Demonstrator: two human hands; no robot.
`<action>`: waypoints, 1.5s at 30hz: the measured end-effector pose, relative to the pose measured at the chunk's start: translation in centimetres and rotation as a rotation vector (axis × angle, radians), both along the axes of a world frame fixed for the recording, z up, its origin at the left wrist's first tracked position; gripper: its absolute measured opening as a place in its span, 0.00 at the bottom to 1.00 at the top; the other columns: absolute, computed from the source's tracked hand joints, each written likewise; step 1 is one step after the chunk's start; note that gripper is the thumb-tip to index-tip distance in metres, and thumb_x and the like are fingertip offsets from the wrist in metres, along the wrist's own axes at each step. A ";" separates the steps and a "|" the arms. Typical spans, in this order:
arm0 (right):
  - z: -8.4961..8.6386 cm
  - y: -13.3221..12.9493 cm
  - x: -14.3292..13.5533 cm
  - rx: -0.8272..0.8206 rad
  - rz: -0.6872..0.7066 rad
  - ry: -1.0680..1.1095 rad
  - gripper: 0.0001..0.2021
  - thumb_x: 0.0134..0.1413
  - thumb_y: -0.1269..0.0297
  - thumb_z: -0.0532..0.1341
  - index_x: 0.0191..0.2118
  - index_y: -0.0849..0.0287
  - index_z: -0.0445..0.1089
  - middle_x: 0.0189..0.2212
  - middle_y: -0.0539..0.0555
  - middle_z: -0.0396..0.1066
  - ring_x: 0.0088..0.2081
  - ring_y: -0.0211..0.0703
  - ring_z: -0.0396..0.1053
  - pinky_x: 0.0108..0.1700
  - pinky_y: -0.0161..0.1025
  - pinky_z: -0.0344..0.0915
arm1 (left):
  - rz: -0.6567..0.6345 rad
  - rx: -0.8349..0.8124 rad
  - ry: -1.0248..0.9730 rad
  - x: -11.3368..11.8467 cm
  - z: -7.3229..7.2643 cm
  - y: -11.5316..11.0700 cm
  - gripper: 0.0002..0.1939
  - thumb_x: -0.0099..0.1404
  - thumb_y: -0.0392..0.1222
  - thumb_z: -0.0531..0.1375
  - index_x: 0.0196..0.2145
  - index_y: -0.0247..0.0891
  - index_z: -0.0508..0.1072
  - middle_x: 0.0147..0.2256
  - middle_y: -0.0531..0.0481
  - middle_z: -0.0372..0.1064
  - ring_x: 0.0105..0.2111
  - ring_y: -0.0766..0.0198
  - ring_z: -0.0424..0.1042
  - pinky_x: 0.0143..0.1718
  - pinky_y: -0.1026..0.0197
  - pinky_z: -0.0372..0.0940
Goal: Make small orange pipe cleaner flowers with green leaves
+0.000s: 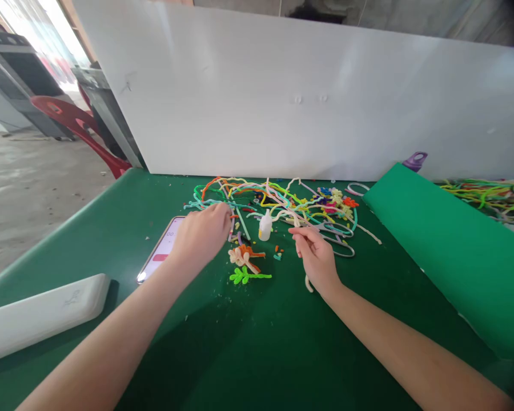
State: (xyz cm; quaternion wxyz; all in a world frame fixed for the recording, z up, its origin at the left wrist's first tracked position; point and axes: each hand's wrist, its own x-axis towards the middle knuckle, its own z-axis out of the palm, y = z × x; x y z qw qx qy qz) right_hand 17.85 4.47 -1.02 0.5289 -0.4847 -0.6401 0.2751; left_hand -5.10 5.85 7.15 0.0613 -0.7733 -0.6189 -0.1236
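Note:
My left hand (208, 228) curls over the left side of a tangle of coloured pipe cleaners (278, 194); its fingertips are hidden, so what they pinch does not show. In my right hand (317, 257), closed with thumb and fingers together, is a cream pipe cleaner (309, 284), one end sticking out below the palm. Between the hands stands a small white glue bottle (265, 226). Nearer to me lie a light green leaf-shaped pipe cleaner sprig (244, 276) and cream and orange sprigs (242, 256). Scissors (338, 237) lie partly under the strands beside my right hand.
A phone (160, 251) lies under my left forearm, with a long white case (47, 314) at the left. A green board (449, 257) lies at the right, near more pipe cleaners (492, 197). The white panel (282, 97) closes off the table's back. A red chair (81, 128) stands left.

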 end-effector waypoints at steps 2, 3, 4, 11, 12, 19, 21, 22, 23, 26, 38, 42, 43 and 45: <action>0.0 0.0 0.0 -0.062 0.009 0.060 0.11 0.59 0.60 0.53 0.41 0.56 0.70 0.31 0.52 0.64 0.24 0.34 0.59 0.24 0.34 0.56 | 0.053 -0.117 0.075 -1.8 -1.8 2.4 0.16 0.64 0.37 0.46 0.41 0.36 0.71 0.36 0.38 0.74 0.34 0.48 0.74 0.35 0.53 0.62; 0.0 0.0 0.0 -0.089 0.016 0.099 0.10 0.58 0.60 0.54 0.40 0.56 0.70 0.30 0.51 0.64 0.24 0.34 0.58 0.24 0.33 0.56 | 0.057 -0.135 0.077 -2.5 -2.6 3.1 0.16 0.63 0.37 0.46 0.41 0.36 0.71 0.37 0.37 0.75 0.35 0.47 0.74 0.37 0.52 0.62; 0.0 0.0 0.0 -0.103 0.025 0.129 0.10 0.58 0.60 0.54 0.40 0.57 0.70 0.29 0.51 0.63 0.23 0.33 0.58 0.24 0.33 0.55 | 0.055 -0.152 0.075 -3.1 -3.1 3.6 0.16 0.62 0.36 0.47 0.42 0.38 0.72 0.38 0.39 0.75 0.36 0.48 0.74 0.39 0.52 0.61; 0.1 0.0 0.0 -0.129 0.051 0.209 0.10 0.58 0.61 0.54 0.41 0.57 0.68 0.21 0.47 0.58 0.21 0.33 0.54 0.22 0.32 0.52 | 0.031 -0.238 -0.005 -3.4 -4.5 4.7 0.19 0.65 0.43 0.44 0.44 0.44 0.72 0.32 0.48 0.77 0.33 0.54 0.74 0.40 0.56 0.61; 0.2 0.0 0.0 -0.125 0.049 0.209 0.09 0.58 0.61 0.54 0.41 0.57 0.68 0.21 0.47 0.58 0.21 0.32 0.54 0.22 0.32 0.52 | 0.023 -0.248 -0.012 -3.4 -4.6 5.0 0.19 0.66 0.46 0.44 0.43 0.43 0.72 0.31 0.48 0.77 0.32 0.55 0.74 0.38 0.57 0.61; 0.4 -0.1 -0.3 -0.122 0.064 0.278 0.08 0.58 0.61 0.55 0.39 0.58 0.67 0.23 0.47 0.60 0.19 0.30 0.54 0.20 0.31 0.51 | 0.039 -0.232 0.042 -2.9 -4.9 5.6 0.22 0.67 0.51 0.41 0.33 0.40 0.71 0.29 0.46 0.75 0.30 0.55 0.73 0.30 0.61 0.59; 0.5 -0.2 -0.3 -0.121 0.067 0.275 0.08 0.57 0.61 0.55 0.39 0.58 0.67 0.23 0.47 0.60 0.19 0.30 0.54 0.20 0.31 0.51 | 0.072 -0.192 0.088 -2.8 -4.4 5.2 0.23 0.67 0.51 0.41 0.35 0.39 0.71 0.29 0.44 0.75 0.30 0.54 0.73 0.32 0.59 0.58; 0.5 -0.2 -0.3 -0.121 0.066 0.270 0.08 0.57 0.61 0.55 0.38 0.58 0.67 0.23 0.47 0.60 0.19 0.30 0.54 0.20 0.31 0.52 | 0.088 -0.166 0.115 -2.7 -4.2 5.0 0.23 0.67 0.51 0.41 0.36 0.38 0.72 0.29 0.42 0.75 0.30 0.53 0.73 0.34 0.58 0.58; 0.4 -0.2 -0.3 -0.122 0.065 0.265 0.08 0.57 0.61 0.55 0.38 0.58 0.67 0.23 0.47 0.60 0.19 0.30 0.54 0.20 0.31 0.52 | 0.101 -0.140 0.142 -2.6 -3.9 4.8 0.24 0.67 0.51 0.40 0.37 0.37 0.72 0.28 0.40 0.75 0.30 0.52 0.73 0.36 0.56 0.58; 0.4 -0.2 -0.3 -0.121 0.056 0.251 0.08 0.57 0.61 0.55 0.38 0.58 0.67 0.23 0.47 0.60 0.19 0.30 0.55 0.20 0.31 0.52 | 0.116 -0.076 0.206 -2.5 -3.1 4.1 0.27 0.68 0.50 0.39 0.34 0.34 0.73 0.27 0.38 0.74 0.31 0.50 0.74 0.42 0.51 0.54; 0.4 -0.2 -0.1 -0.097 0.038 0.167 0.08 0.58 0.62 0.54 0.39 0.57 0.67 0.24 0.48 0.62 0.23 0.33 0.59 0.23 0.32 0.56 | -0.014 0.098 -0.098 0.2 0.8 0.2 0.14 0.67 0.42 0.44 0.42 0.39 0.68 0.30 0.47 0.73 0.27 0.58 0.70 0.39 0.54 0.57; 0.7 -0.6 -0.4 0.005 0.008 0.090 0.08 0.60 0.62 0.52 0.40 0.56 0.66 0.28 0.50 0.64 0.27 0.36 0.64 0.29 0.35 0.62 | -0.270 -0.365 -0.679 2.3 -0.8 -1.9 0.13 0.65 0.40 0.46 0.42 0.42 0.67 0.29 0.52 0.70 0.27 0.63 0.69 0.30 0.62 0.61; 0.8 -0.8 -0.5 0.044 0.004 0.062 0.08 0.61 0.63 0.51 0.40 0.56 0.65 0.29 0.50 0.64 0.28 0.36 0.65 0.31 0.36 0.64 | -0.311 -0.473 -0.767 2.8 -1.3 -2.3 0.12 0.65 0.40 0.46 0.39 0.41 0.68 0.27 0.52 0.69 0.27 0.63 0.68 0.30 0.62 0.61; 1.0 -1.2 -0.6 0.124 0.011 0.005 0.07 0.62 0.65 0.50 0.41 0.54 0.64 0.31 0.51 0.64 0.29 0.36 0.66 0.34 0.37 0.65 | -0.347 -0.610 -0.936 3.7 -2.4 -3.1 0.10 0.65 0.42 0.48 0.37 0.40 0.68 0.26 0.53 0.67 0.26 0.64 0.67 0.29 0.62 0.62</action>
